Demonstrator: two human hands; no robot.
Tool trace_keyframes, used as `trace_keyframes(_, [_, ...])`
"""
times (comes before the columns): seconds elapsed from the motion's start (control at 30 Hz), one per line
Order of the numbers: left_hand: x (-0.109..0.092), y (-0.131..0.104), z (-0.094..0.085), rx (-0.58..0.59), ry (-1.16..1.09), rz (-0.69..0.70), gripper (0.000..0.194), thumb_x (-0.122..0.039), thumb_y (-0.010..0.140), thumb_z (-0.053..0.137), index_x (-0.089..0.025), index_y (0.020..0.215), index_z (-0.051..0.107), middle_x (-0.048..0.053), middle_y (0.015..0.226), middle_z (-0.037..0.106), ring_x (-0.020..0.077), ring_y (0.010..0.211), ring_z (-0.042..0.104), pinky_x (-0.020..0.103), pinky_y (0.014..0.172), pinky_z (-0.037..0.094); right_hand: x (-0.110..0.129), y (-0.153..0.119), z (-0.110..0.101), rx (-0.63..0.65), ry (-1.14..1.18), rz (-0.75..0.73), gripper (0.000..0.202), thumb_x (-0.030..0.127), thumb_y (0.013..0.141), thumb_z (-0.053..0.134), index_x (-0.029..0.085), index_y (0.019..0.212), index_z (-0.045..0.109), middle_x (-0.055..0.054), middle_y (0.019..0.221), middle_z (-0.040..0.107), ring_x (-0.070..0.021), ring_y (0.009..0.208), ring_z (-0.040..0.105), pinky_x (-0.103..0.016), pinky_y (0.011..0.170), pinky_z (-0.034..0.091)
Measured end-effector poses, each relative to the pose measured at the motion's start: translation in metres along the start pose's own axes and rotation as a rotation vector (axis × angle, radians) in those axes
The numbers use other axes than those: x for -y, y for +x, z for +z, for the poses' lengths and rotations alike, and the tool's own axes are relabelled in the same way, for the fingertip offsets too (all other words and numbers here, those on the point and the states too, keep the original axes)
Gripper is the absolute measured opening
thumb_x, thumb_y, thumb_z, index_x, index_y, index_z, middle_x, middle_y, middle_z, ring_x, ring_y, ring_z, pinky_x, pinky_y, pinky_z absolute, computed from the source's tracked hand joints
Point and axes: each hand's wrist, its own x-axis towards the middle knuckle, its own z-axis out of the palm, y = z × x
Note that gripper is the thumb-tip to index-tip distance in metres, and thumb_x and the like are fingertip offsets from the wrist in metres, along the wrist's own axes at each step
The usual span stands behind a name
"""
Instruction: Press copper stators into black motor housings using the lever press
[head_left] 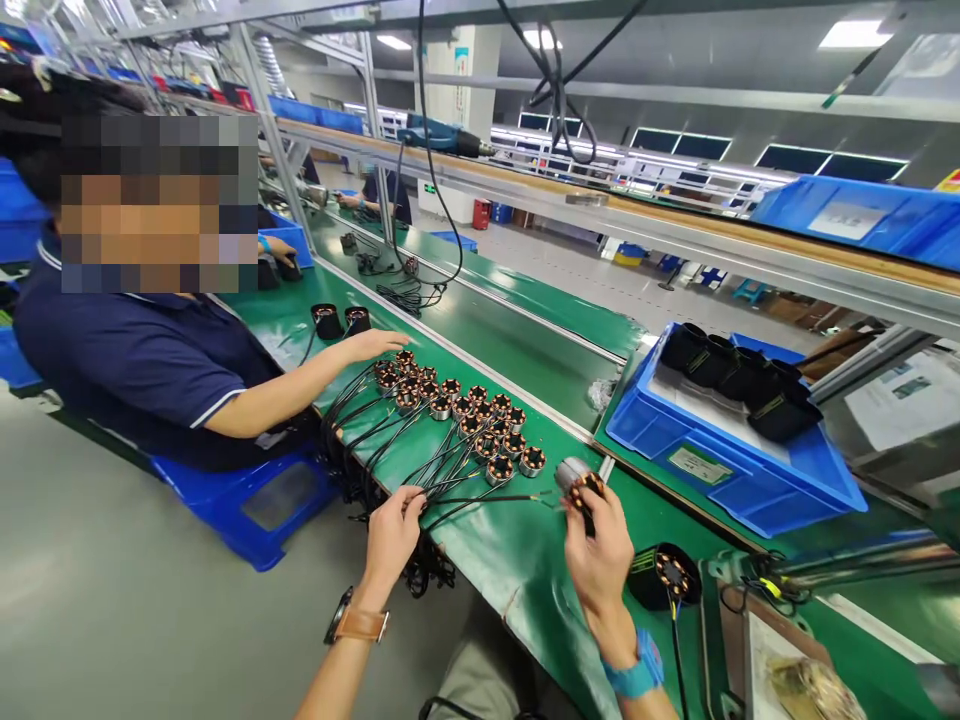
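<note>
My left hand (394, 532), wearing a watch on its wrist, pinches a black cable (487, 499) at the table's near edge. The cable runs right to thin bare-ended wires close to my other hand. In my right hand (600, 548), fingers curl round a motor stator (573, 474) with a silvery outside and copper windings. Left of it, several similar stators (500, 468) stand in rows on the green table mat (510, 560), their cables hanging over the edge. A black cylindrical housing (646, 578) with a copper-wound stator inside lies right of my right hand.
A co-worker's hand (375, 345) reaches over the far stators. Two black housings (325, 322) stand near that arm. At right is a blue bin (652, 425) holding black housings (780, 405). A metal fixture (735, 650) sits front right. Cables (556, 95) hang from the overhead frame.
</note>
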Motion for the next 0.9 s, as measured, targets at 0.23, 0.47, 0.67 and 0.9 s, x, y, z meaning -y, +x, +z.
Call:
trace_keyframes(0.23, [-0.007,-0.014,-0.007,0.012,0.007,-0.009,0.027,-0.046,0.089,0.058,-0.024,0.090,0.073,0.004,0.087,0.080,0.0224,0.072,0.074,0.032,0.071,0.056,-0.003,-0.076,-0.011,0.104,0.049,0.164,0.020,0.028,0.105,0.053,0.018,0.119,0.063,-0.016,0.123,0.065,-0.0272,0.115,0.065,-0.043,0.096,0.058])
trace_keyframes(0.47, [-0.017,-0.039,0.000,-0.041,-0.075,0.106,0.026,-0.043,0.093,0.056,-0.022,0.087,0.069,0.004,0.082,0.074,0.0207,0.074,0.070,0.032,0.075,0.057,-0.019,-0.056,0.045,0.513,0.072,0.265,0.029,0.026,0.102,0.041,0.019,0.109,0.069,-0.013,0.113,0.065,-0.0234,0.095,0.068,-0.037,0.084,0.060])
trace_keyframes(0.67, [-0.038,-0.063,0.015,0.063,-0.240,0.104,0.027,-0.042,0.094,0.061,-0.020,0.086,0.072,0.002,0.074,0.069,0.0144,0.061,0.061,0.024,0.060,0.052,-0.004,-0.024,0.055,0.529,-0.065,0.245,0.065,0.005,0.090,0.033,0.012,0.154,0.045,-0.021,0.158,0.036,-0.0338,0.145,0.041,-0.056,0.119,0.041])
trace_keyframes(0.9, [-0.050,-0.101,0.030,0.120,-0.428,-0.167,0.040,-0.055,0.093,0.062,-0.017,0.093,0.074,0.005,0.078,0.075,0.0162,0.066,0.067,0.024,0.063,0.055,0.030,0.014,0.089,0.783,-0.065,0.059,0.036,0.009,0.085,0.058,0.012,0.119,0.069,-0.021,0.146,0.050,-0.0389,0.144,0.034,-0.060,0.117,0.034])
